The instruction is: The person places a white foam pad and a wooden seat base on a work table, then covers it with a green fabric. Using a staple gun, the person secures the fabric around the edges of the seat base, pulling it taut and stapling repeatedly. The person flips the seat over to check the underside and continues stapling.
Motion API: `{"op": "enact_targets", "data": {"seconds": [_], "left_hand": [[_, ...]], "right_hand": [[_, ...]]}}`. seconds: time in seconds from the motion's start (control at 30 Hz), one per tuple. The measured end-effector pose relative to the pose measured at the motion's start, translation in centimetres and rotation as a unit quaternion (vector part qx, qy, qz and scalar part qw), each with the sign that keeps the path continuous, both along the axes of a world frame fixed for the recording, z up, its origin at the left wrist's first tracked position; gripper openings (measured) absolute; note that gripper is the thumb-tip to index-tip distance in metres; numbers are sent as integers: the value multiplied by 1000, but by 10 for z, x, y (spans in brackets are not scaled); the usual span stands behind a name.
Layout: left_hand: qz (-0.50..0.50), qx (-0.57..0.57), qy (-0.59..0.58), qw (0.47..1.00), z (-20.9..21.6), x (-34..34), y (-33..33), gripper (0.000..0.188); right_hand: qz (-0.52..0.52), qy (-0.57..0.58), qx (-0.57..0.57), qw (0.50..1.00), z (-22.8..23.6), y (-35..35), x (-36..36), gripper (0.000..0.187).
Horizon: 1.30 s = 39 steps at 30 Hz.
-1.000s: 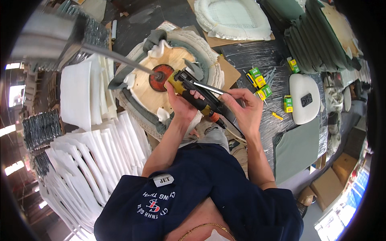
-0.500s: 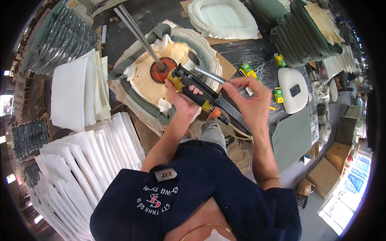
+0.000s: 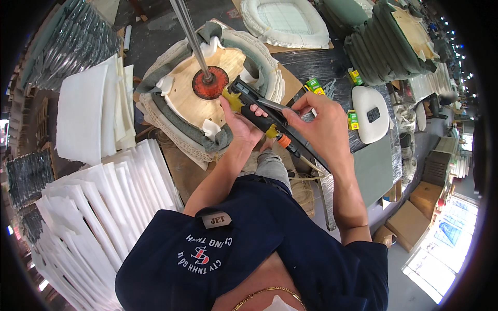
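Note:
My left hand (image 3: 243,127) is wrapped round a yellow and black pneumatic staple gun (image 3: 265,126), tilted with its nose up to the left. An orange fitting joins the gun to an air hose. Between thumb and fingers, my right hand (image 3: 326,123) pinches a grey metal strip of staples (image 3: 274,105), which lies along the gun's long black magazine. Beyond the gun, a wooden seat board (image 3: 179,98) sits inside green-grey fabric and white padding. A red disc (image 3: 218,85) on a metal rod presses on the board's middle.
On the wrapped table at right are yellow-green staple boxes (image 3: 353,120) and a white cushion pad (image 3: 369,114). White foam sheets (image 3: 104,202) stand stacked at left. A padded white seat (image 3: 285,23) lies at the back, beside piled green covers (image 3: 376,46).
The strip of staples has come down from above the gun onto its magazine. My right hand has moved lower and closer to the gun; my left keeps its hold.

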<state>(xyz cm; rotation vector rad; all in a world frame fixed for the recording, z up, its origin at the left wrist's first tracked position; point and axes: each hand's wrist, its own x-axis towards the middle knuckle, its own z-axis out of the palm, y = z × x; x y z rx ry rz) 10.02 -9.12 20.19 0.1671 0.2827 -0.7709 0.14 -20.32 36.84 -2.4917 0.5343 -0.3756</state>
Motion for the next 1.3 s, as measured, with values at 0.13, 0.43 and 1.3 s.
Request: {"op": "enact_targets", "data": {"seconds": [0.13, 0.43, 1.3], "left_hand": [[-3, -17, -19, 1000, -2, 2, 5, 68], [-23, 31, 0, 999, 8, 0, -4, 69], [-184, 454, -538, 686, -46, 71, 11, 38]], "right_hand": [[9, 20, -45, 999, -5, -1, -4, 23], [49, -23, -85, 995, -27, -3, -2, 41], [-114, -58, 195, 972, -195, -8, -6, 54]]}}
